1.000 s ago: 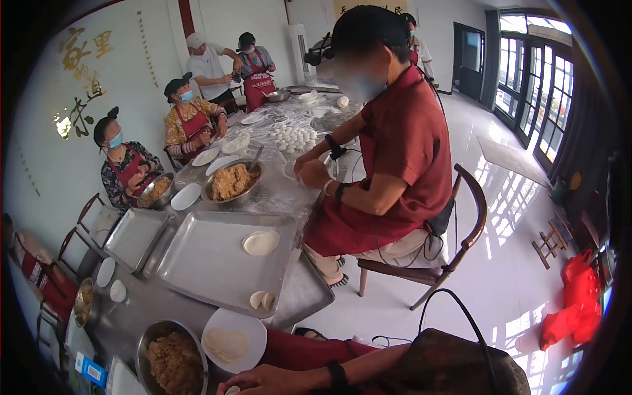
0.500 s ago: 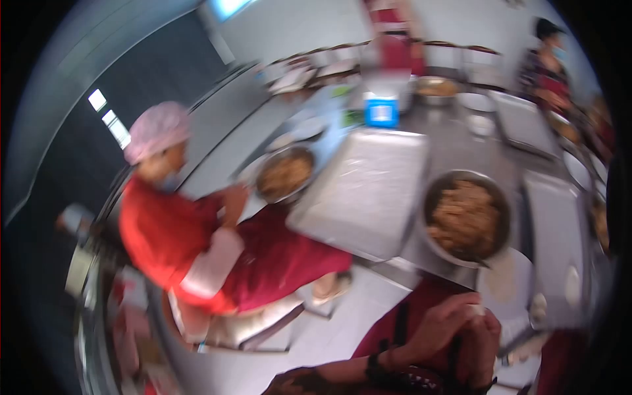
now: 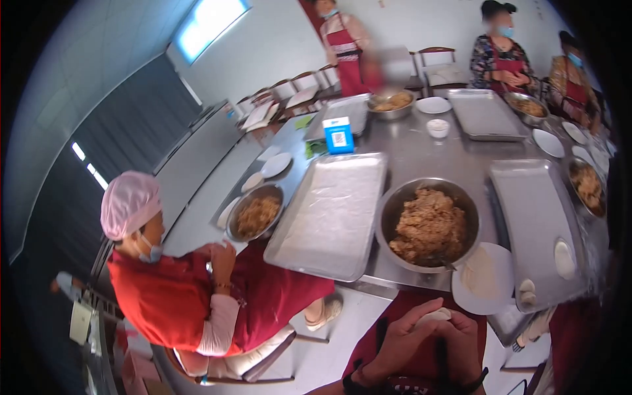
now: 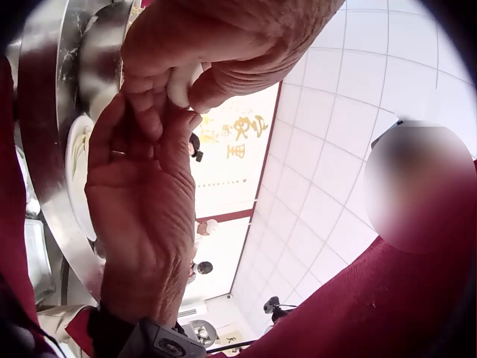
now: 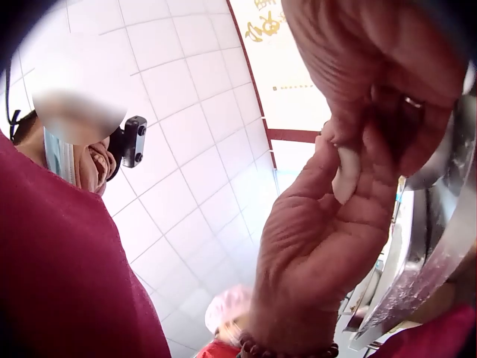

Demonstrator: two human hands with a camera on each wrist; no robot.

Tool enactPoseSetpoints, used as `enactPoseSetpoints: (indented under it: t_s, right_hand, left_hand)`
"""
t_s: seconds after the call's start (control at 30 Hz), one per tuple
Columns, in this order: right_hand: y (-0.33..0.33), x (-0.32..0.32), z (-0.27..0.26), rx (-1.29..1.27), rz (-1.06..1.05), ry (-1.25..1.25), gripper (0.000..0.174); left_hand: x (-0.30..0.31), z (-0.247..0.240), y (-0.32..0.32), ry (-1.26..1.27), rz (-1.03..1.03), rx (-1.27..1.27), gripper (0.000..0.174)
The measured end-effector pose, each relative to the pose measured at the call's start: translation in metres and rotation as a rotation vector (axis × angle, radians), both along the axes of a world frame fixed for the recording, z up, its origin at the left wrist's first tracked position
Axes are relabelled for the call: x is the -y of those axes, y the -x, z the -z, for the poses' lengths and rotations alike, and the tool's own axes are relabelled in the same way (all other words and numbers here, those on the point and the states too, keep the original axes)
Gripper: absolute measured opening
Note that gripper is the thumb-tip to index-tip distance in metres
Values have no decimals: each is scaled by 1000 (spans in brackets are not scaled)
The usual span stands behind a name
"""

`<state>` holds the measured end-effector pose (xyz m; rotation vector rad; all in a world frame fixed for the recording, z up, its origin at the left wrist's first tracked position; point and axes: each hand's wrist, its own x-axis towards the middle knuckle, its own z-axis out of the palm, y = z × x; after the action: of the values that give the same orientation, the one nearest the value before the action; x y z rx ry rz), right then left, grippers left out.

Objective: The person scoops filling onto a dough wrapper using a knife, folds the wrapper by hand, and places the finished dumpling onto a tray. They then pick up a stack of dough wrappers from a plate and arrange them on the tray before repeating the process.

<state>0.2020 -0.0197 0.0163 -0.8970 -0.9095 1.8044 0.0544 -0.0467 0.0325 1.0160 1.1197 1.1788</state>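
In front of my apron, both hands come together around a small white dumpling [image 3: 432, 317]. My left hand [image 3: 403, 342] pinches it from one side, thumb on top. From the other side my right hand [image 3: 465, 342] presses on its edge with thumb and fingers. In the left wrist view the dough of the dumpling [image 4: 181, 86] shows between the fingertips; in the right wrist view the dumpling [image 5: 346, 175] lies along the left fingers. Just beyond the hands stand a metal bowl of filling [image 3: 428, 227] and a white plate [image 3: 486, 307] with round wrappers [image 3: 480, 271].
On the right, a metal tray [image 3: 533, 210] carries small dumplings [image 3: 527, 291] and a dough round [image 3: 564, 258]. Another tray [image 3: 329, 220] lies left of the bowl. A person [image 3: 178, 276] in a pink cap sits at the left. A blue code stand [image 3: 339, 136] is farther back.
The head view has swung left from the seated neighbour in dark red to the person in the pink cap. Both hands, blurred half a second ago, now show plainly around the dumpling.
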Motion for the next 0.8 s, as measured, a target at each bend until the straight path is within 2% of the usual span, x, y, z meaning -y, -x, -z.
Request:
enactPoseSetpoints:
  t_s: [0.13,0.23,0.33,0.43,0.5,0.53,0.57,0.6,0.67,0.73,0.8]
  right_hand:
    - [-1,2,-5,-34,15,-8,28]
    - [-1,7,-2,49,24,-65,30]
    - [0,8,-14,69,12,-76,31]
    - [-3,3,-21,212,-3,-129,31]
    - [-1,-4,-19,204,-3,-175,31]
    - [-1,-7,-25,213,-6,-239,31]
    - [-1,-8,-24,215,7,-257,30]
    - [-1,-8,-35,156,-21,-179,30]
    - [-2,-6,-27,92,-5,-164,31]
    - [4,-7,-18,19,37,-196,32]
    - [7,-5,-12,-9,44,-178,32]
  left_hand:
    - [-2,-6,4,0,17,-44,42]
    - [3,-11,6,54,59,64,41]
    - [5,-10,7,25,35,62,41]
    - [4,-16,4,-36,-18,-1,40]
    - [-1,-20,4,-104,-41,-29,36]
    - [-2,-25,3,-131,-68,-124,37]
    - [-5,-11,6,-221,-73,-133,41]
    - [-5,-16,3,-230,-83,-179,45]
    - [-6,0,-3,-241,-147,104,46]
    - [-7,4,-4,-276,-111,269,48]
    - [-5,6,-2,-256,-112,277,49]
